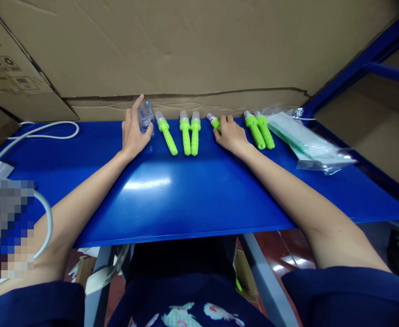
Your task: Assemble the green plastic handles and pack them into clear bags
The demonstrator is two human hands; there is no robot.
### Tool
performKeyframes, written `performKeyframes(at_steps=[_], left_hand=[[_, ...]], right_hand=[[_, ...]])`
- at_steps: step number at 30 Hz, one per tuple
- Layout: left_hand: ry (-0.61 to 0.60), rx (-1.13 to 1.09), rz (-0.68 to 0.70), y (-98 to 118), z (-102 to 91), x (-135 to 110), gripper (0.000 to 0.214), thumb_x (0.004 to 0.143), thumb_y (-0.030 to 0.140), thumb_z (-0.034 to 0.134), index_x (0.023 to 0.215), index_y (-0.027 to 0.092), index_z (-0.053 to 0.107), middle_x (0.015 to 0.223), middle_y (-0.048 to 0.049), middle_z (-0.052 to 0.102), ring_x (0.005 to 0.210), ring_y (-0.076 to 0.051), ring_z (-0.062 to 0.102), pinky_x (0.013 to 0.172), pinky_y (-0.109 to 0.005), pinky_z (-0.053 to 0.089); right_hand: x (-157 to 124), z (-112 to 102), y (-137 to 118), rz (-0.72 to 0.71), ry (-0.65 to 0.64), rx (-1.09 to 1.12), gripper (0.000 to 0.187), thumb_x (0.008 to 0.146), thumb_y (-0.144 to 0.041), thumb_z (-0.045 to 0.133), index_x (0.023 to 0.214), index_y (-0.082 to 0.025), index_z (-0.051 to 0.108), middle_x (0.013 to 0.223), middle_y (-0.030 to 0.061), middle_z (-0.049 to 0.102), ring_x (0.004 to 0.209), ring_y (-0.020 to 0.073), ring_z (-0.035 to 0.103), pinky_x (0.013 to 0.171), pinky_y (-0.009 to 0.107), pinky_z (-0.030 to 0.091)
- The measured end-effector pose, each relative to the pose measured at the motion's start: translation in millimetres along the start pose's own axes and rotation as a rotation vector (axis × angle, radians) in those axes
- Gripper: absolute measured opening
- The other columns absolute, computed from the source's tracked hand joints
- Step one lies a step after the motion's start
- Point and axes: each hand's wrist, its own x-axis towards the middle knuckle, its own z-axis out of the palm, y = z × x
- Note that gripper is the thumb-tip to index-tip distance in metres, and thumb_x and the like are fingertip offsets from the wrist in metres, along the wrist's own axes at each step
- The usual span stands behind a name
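My left hand (pixel 133 131) lies at the back of the blue table (pixel 192 190), its thumb and fingers closed round a small clear plastic piece (pixel 146 114). My right hand (pixel 230 134) rests further right, fingers curled over a green pen-shaped part (pixel 214 121) with a pale cap. Between my hands lie three more green parts: one slanted (pixel 167 133) and two side by side (pixel 190 134). Two others (pixel 259 131) lie just right of my right hand.
Clear plastic bags with greenish contents (pixel 308 144) lie at the table's right end. A white cable (pixel 46 131) loops over the left end. Cardboard sheets (pixel 186 50) stand along the back. A blue frame rail (pixel 356 63) rises at the right.
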Motion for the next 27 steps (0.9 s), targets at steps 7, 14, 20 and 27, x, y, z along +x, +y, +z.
performKeyframes(at_steps=[7, 14, 20, 27], left_hand=[[0.011, -0.133, 0.040, -7, 20.2, 1, 0.074, 0.090, 0.069, 0.062, 0.147, 0.033, 0.032, 0.134, -0.0133, 0.063, 0.121, -0.030, 0.066, 0.098, -0.048, 0.057], [-0.005, -0.377, -0.029, -10, 43.1, 0, 0.080, 0.085, 0.083, 0.058, 0.138, 0.032, 0.027, 0.110, -0.0086, 0.065, 0.094, -0.023, 0.075, 0.079, -0.038, 0.059], [-0.072, -0.457, -0.028, -4, 45.7, -6, 0.081, 0.080, 0.083, 0.065, 0.132, 0.033, 0.030, 0.104, -0.0053, 0.064, 0.087, -0.021, 0.074, 0.074, -0.036, 0.059], [-0.170, -0.435, 0.028, 1, 43.9, -10, 0.076, 0.081, 0.075, 0.072, 0.133, 0.033, 0.037, 0.109, -0.0056, 0.065, 0.093, -0.022, 0.075, 0.078, -0.037, 0.061]], right_hand=[[-6, 0, -8, -0.262, 0.096, 0.115, 0.060, 0.102, -0.037, 0.040, 0.156, -0.011, 0.038, 0.150, 0.0240, 0.051, 0.123, 0.0402, 0.061, 0.100, 0.053, 0.052], [-15, 2, -23, -0.597, 0.125, 0.016, 0.059, 0.103, -0.034, 0.039, 0.157, -0.012, 0.042, 0.144, 0.0228, 0.056, 0.112, 0.0352, 0.064, 0.096, 0.047, 0.051], [-17, 5, -25, -0.744, 0.186, -0.018, 0.056, 0.105, -0.034, 0.038, 0.156, -0.013, 0.046, 0.140, 0.0230, 0.060, 0.112, 0.0337, 0.063, 0.092, 0.045, 0.050], [-18, 6, -25, -0.799, 0.194, 0.050, 0.057, 0.107, -0.039, 0.036, 0.155, -0.010, 0.047, 0.141, 0.0247, 0.061, 0.123, 0.0351, 0.061, 0.097, 0.046, 0.049]])
